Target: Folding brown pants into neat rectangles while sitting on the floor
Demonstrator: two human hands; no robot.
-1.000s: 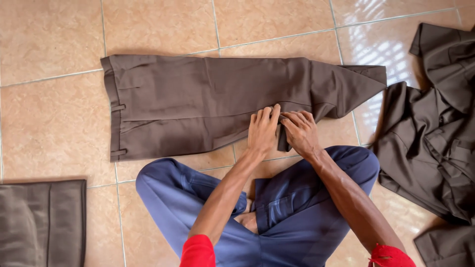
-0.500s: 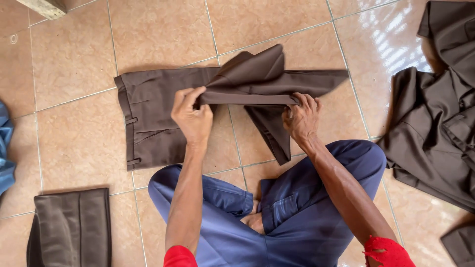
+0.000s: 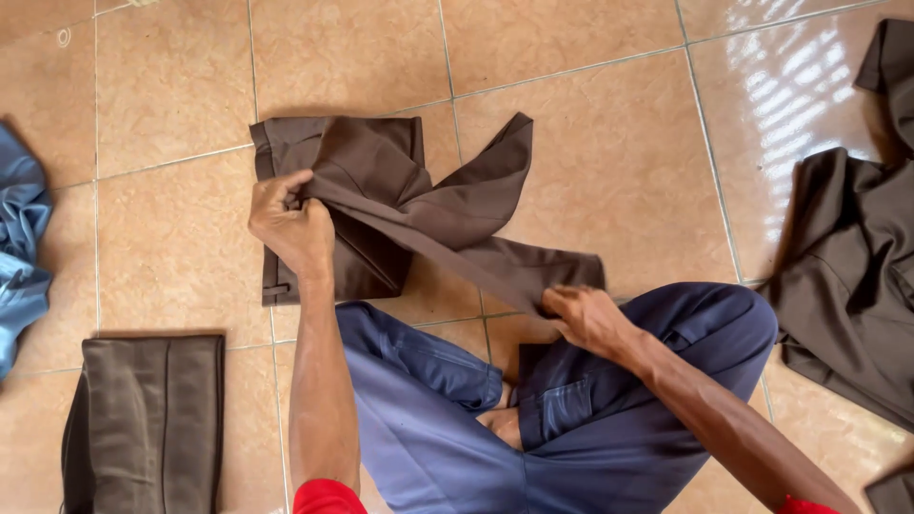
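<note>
On the glossy tan tile floor [image 3: 590, 162], brown trousers [image 3: 381, 205] lie half folded in front of the seated person's blue-clad legs [image 3: 571, 419]. The left hand [image 3: 290, 224] is clenched on cloth near the waistband, and the right hand [image 3: 590, 319] pinches the leg end, pulling smooth woven fabric taut between them. A folded brown bundle [image 3: 148, 424] lies left, rumpled brown garments [image 3: 857, 276] right, and blue cloth [image 3: 21, 247] at the left edge.

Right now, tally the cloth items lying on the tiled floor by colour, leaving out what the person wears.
Brown: 3 (brown trousers being folded in the left hand and right hand; folded brown garment; loose brown garment heap)
Blue: 1 (crumpled blue cloth)
Total: 4
</note>
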